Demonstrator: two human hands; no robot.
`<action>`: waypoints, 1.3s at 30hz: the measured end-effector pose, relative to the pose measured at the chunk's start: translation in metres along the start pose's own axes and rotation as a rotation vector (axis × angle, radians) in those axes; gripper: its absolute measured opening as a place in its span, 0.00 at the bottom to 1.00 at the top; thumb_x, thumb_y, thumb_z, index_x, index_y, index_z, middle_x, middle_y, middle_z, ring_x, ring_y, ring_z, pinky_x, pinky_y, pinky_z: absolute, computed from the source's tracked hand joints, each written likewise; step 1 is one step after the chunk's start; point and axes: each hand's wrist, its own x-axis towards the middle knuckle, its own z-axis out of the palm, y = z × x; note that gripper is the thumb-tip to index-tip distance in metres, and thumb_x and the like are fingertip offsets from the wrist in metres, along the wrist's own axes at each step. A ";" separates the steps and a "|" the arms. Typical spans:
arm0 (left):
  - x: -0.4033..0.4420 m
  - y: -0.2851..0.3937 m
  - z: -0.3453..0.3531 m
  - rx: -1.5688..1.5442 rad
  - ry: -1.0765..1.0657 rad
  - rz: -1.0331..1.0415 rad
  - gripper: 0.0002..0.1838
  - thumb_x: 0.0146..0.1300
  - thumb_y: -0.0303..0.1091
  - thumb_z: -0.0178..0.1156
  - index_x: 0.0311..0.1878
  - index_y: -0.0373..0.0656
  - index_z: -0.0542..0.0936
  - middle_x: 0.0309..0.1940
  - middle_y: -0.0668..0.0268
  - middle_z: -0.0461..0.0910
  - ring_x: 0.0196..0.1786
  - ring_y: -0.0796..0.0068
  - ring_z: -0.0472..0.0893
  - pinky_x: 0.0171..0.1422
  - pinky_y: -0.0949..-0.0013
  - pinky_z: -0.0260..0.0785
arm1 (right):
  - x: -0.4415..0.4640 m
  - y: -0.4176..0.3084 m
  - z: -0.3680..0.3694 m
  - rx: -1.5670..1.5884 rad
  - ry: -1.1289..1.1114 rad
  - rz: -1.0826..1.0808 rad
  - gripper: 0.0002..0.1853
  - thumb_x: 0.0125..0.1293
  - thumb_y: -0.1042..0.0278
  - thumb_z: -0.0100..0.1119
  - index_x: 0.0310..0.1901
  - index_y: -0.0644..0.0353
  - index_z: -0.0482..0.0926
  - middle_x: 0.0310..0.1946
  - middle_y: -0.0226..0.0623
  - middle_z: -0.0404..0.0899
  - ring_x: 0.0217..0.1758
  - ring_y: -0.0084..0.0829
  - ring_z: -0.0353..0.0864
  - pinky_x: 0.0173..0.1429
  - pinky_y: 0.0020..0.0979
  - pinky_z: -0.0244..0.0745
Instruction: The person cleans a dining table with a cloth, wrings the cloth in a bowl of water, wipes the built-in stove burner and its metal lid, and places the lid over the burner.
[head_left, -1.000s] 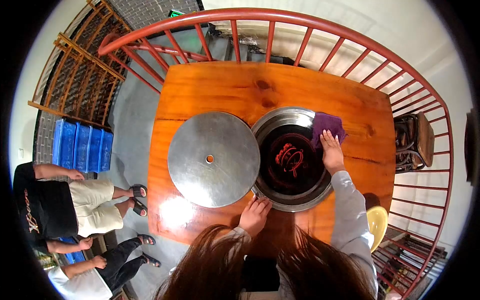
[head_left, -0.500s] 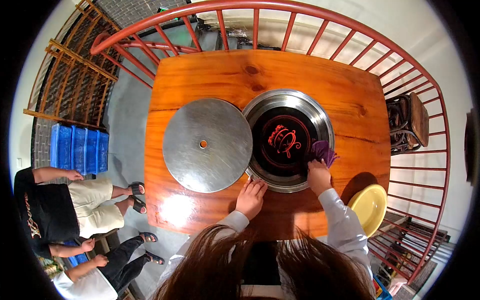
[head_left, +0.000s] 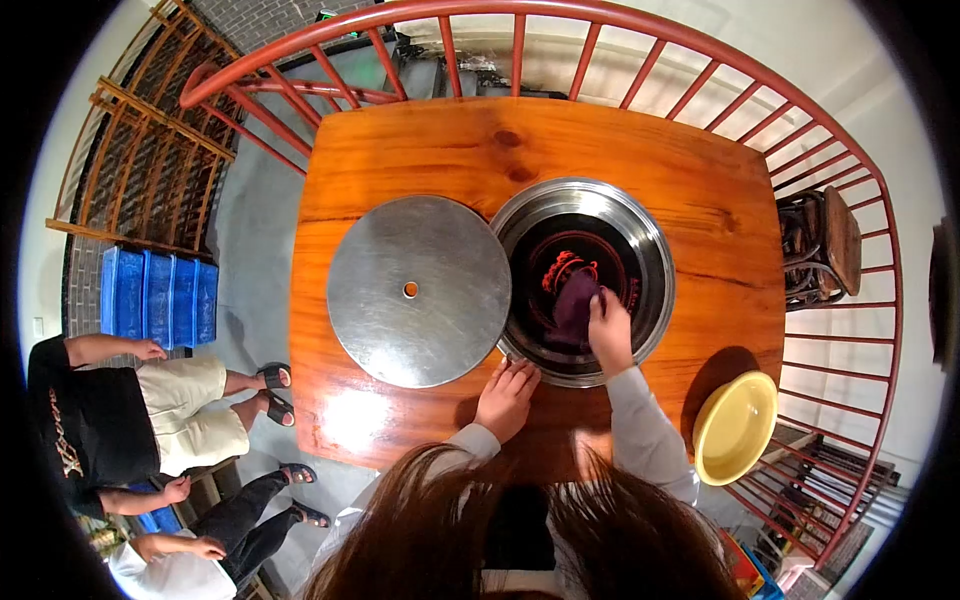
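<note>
As the head view shows, the right hand (head_left: 612,332) pinches a purple cloth (head_left: 572,312) between closed fingers inside a round metal basin (head_left: 658,270), over its dark, red-marked bottom (head_left: 545,250). The left hand (head_left: 507,396), loosely bent, lies at the near rim (head_left: 570,380), beside a holed metal disc (head_left: 420,335) on the table (head_left: 400,150); whether it grips anything cannot be told.

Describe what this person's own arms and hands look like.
Long, loose sleeves, pale grey-white with no visible markings, reach about to the wrists. The left hand and right hand are bare, without gloves; finer details are too small to tell.
</note>
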 end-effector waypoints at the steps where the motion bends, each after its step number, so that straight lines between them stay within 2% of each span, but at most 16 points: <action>1: -0.001 -0.001 0.001 -0.002 0.003 0.001 0.25 0.54 0.27 0.55 0.58 0.42 0.76 0.57 0.65 0.73 0.66 0.66 0.67 0.74 0.57 0.54 | 0.014 -0.011 -0.001 0.061 -0.003 -0.014 0.15 0.70 0.64 0.48 0.49 0.66 0.74 0.38 0.58 0.79 0.43 0.58 0.78 0.47 0.48 0.73; 2: -0.002 -0.001 0.001 -0.001 0.001 -0.005 0.25 0.54 0.27 0.55 0.58 0.42 0.76 0.57 0.65 0.73 0.66 0.66 0.67 0.74 0.57 0.54 | 0.026 -0.022 -0.001 0.121 -0.007 -0.027 0.14 0.70 0.65 0.48 0.50 0.66 0.74 0.40 0.57 0.79 0.45 0.57 0.78 0.49 0.47 0.73; 4: -0.002 -0.003 0.003 -0.018 -0.004 0.001 0.28 0.51 0.27 0.58 0.60 0.42 0.74 0.58 0.64 0.72 0.65 0.65 0.67 0.74 0.56 0.54 | 0.047 -0.025 0.014 0.073 0.006 -0.272 0.13 0.70 0.70 0.47 0.52 0.65 0.74 0.48 0.54 0.78 0.51 0.54 0.77 0.55 0.42 0.72; 5: -0.003 -0.004 0.005 -0.016 -0.004 -0.001 0.28 0.51 0.27 0.58 0.60 0.42 0.74 0.58 0.64 0.72 0.65 0.65 0.67 0.74 0.56 0.54 | 0.057 -0.017 0.026 0.057 -0.091 -0.361 0.14 0.69 0.72 0.48 0.54 0.64 0.73 0.56 0.50 0.75 0.59 0.50 0.73 0.65 0.39 0.67; 6: -0.004 -0.005 0.008 -0.019 0.008 0.001 0.28 0.51 0.27 0.58 0.60 0.42 0.74 0.58 0.64 0.72 0.66 0.65 0.67 0.74 0.56 0.54 | 0.065 -0.005 0.039 0.011 -0.182 -0.476 0.17 0.67 0.73 0.48 0.58 0.60 0.73 0.62 0.46 0.70 0.69 0.47 0.65 0.72 0.45 0.58; 8: -0.005 -0.006 0.009 -0.020 0.019 0.004 0.28 0.51 0.27 0.58 0.60 0.42 0.74 0.58 0.64 0.71 0.66 0.65 0.67 0.75 0.56 0.54 | 0.065 -0.001 0.053 -0.194 -0.385 -0.512 0.21 0.66 0.73 0.49 0.61 0.53 0.72 0.68 0.41 0.64 0.75 0.46 0.53 0.75 0.52 0.46; 9: -0.005 -0.006 0.007 -0.014 -0.004 0.004 0.28 0.51 0.28 0.58 0.60 0.42 0.74 0.58 0.64 0.71 0.66 0.65 0.67 0.75 0.56 0.54 | 0.063 0.007 0.061 -0.187 -0.488 -0.499 0.22 0.66 0.72 0.50 0.63 0.48 0.72 0.71 0.39 0.58 0.77 0.47 0.47 0.75 0.58 0.42; 12: -0.004 -0.006 0.004 -0.003 -0.021 0.007 0.28 0.51 0.28 0.58 0.60 0.42 0.74 0.58 0.65 0.71 0.66 0.66 0.66 0.75 0.55 0.53 | 0.046 0.011 0.074 -0.273 -0.514 -0.644 0.18 0.66 0.70 0.52 0.58 0.51 0.76 0.73 0.38 0.54 0.77 0.47 0.45 0.73 0.62 0.41; 14: -0.004 -0.005 0.003 -0.004 -0.012 0.014 0.28 0.51 0.28 0.58 0.60 0.42 0.74 0.58 0.65 0.71 0.66 0.66 0.66 0.75 0.55 0.53 | 0.028 0.012 0.072 -0.275 -0.594 -0.734 0.16 0.63 0.71 0.54 0.53 0.54 0.78 0.71 0.39 0.58 0.77 0.47 0.48 0.73 0.62 0.42; 16: -0.004 -0.005 0.002 0.019 -0.019 0.017 0.28 0.51 0.29 0.59 0.59 0.43 0.74 0.58 0.65 0.71 0.66 0.66 0.66 0.75 0.56 0.53 | 0.010 0.012 0.065 -0.224 -0.633 -0.751 0.18 0.62 0.71 0.54 0.54 0.53 0.78 0.70 0.40 0.60 0.77 0.46 0.49 0.73 0.62 0.43; 20: -0.002 -0.002 -0.001 0.017 -0.012 0.021 0.28 0.51 0.28 0.58 0.59 0.43 0.74 0.58 0.66 0.71 0.66 0.66 0.66 0.74 0.56 0.54 | -0.013 0.019 0.040 -0.176 -0.699 -0.745 0.20 0.62 0.72 0.53 0.56 0.52 0.77 0.71 0.39 0.59 0.77 0.45 0.49 0.73 0.61 0.43; 24: -0.003 -0.003 0.002 0.030 0.002 0.028 0.27 0.52 0.27 0.58 0.59 0.43 0.74 0.57 0.65 0.71 0.66 0.66 0.67 0.74 0.56 0.54 | -0.024 0.037 0.011 -0.326 -0.840 -0.720 0.23 0.60 0.75 0.52 0.59 0.50 0.75 0.72 0.35 0.57 0.77 0.43 0.49 0.74 0.60 0.43; 27: -0.003 -0.001 0.002 0.059 -0.013 0.030 0.25 0.54 0.29 0.57 0.59 0.43 0.75 0.57 0.65 0.72 0.65 0.66 0.67 0.74 0.56 0.53 | -0.030 0.050 -0.018 -0.317 -0.891 -0.578 0.25 0.59 0.78 0.52 0.59 0.47 0.75 0.73 0.28 0.54 0.78 0.38 0.47 0.76 0.57 0.42; 32: -0.004 0.002 0.003 0.092 -0.020 0.026 0.24 0.55 0.30 0.55 0.58 0.42 0.75 0.57 0.65 0.73 0.66 0.66 0.67 0.74 0.55 0.52 | -0.033 0.064 -0.037 -0.377 -0.916 -0.433 0.22 0.62 0.78 0.50 0.57 0.48 0.76 0.74 0.27 0.54 0.78 0.36 0.46 0.77 0.52 0.43; 38: -0.004 0.003 0.005 0.116 0.038 0.053 0.25 0.52 0.27 0.57 0.57 0.44 0.75 0.56 0.65 0.73 0.64 0.65 0.69 0.73 0.55 0.55 | -0.032 0.090 -0.043 -0.283 -0.869 -0.286 0.14 0.63 0.74 0.48 0.48 0.54 0.78 0.69 0.32 0.64 0.77 0.39 0.51 0.77 0.49 0.48; 39: -0.004 0.003 0.005 0.130 0.019 0.046 0.25 0.52 0.28 0.57 0.57 0.44 0.75 0.56 0.65 0.72 0.64 0.65 0.69 0.74 0.54 0.54 | -0.033 0.090 -0.045 -0.274 -0.823 -0.301 0.13 0.63 0.73 0.48 0.47 0.55 0.78 0.66 0.36 0.68 0.74 0.40 0.57 0.74 0.46 0.54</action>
